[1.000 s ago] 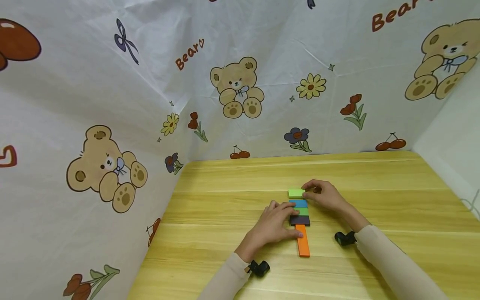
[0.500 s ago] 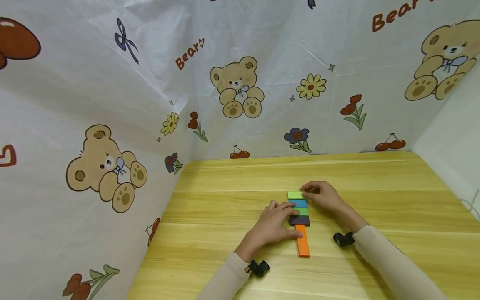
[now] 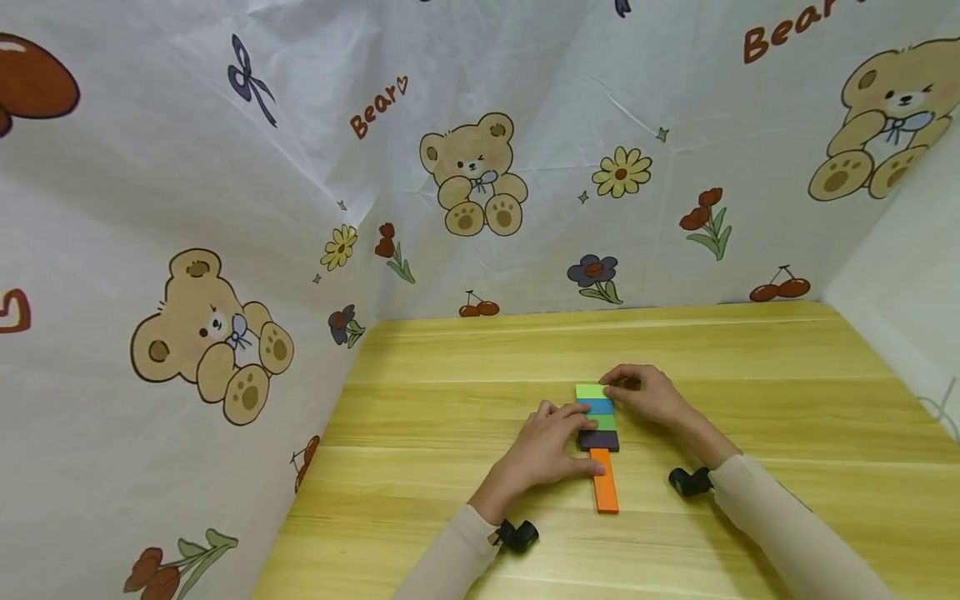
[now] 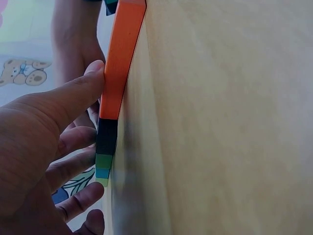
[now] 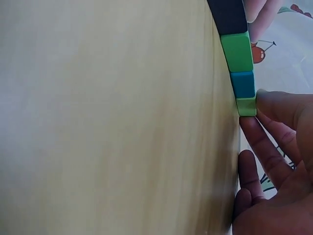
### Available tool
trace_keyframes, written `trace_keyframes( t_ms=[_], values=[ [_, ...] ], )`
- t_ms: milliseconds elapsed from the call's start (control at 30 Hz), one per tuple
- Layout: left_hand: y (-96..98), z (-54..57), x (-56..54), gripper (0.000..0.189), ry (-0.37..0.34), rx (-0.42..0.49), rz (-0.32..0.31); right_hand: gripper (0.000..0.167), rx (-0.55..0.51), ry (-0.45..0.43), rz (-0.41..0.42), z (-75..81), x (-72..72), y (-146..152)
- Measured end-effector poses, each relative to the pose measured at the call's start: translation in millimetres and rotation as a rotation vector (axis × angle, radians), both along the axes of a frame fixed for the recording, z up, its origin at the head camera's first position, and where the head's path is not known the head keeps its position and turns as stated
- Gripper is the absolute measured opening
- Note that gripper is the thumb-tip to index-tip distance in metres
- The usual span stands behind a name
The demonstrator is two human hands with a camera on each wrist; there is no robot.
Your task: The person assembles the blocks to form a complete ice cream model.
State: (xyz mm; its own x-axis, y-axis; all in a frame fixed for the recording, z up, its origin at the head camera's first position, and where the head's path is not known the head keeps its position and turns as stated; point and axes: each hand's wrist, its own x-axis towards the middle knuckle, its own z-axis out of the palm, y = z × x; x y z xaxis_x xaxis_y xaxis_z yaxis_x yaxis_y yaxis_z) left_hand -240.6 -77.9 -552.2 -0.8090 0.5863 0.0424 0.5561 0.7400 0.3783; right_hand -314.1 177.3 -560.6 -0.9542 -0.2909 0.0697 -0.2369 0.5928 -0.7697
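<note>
Flat coloured blocks lie in a column on the wooden table [image 3: 465, 467]. An orange block [image 3: 605, 493] stands lengthwise at the near end, touching a dark block [image 3: 598, 442] laid crosswise. Beyond it come a green block [image 3: 605, 422], a blue block [image 3: 603, 407] and a light green block [image 3: 588, 390], side by side. My left hand [image 3: 546, 447] is spread over the column: its thumb touches the orange block, and its fingertips rest on the blue and green blocks. My right hand [image 3: 651, 395] pinches the light green block by its right end, thumb on top in the right wrist view.
A white cloth wall [image 3: 555, 92] printed with bears and flowers rises behind the table and along its left. A plain white wall [image 3: 907, 275] borders the right side. Black wrist cameras sit on both cuffs.
The light green block has moved towards me, closing its gap to the blue block, with my right hand on it. My left hand has stayed in place.
</note>
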Motion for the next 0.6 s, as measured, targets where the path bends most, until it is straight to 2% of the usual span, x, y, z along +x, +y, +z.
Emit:
trace_keyframes(
  t_ms=[267, 467, 600],
  values=[
    [-0.2, -0.4, 1.3, 0.069, -0.003, 0.007, 0.000, 0.029, 0.036, 0.080, 0.037, 4.9, 11.0, 5],
    [-0.6, -0.2, 1.9, 0.068, -0.016, 0.014, -0.002, 0.039, 0.059, 0.056, 0.069, 7.8, 25.0, 9],
    [0.3, -0.8, 1.5, 0.065, -0.019, 0.023, -0.006, 0.053, 0.059, 0.035, 0.099, 12.5, 36.1, 10]
  ],
)
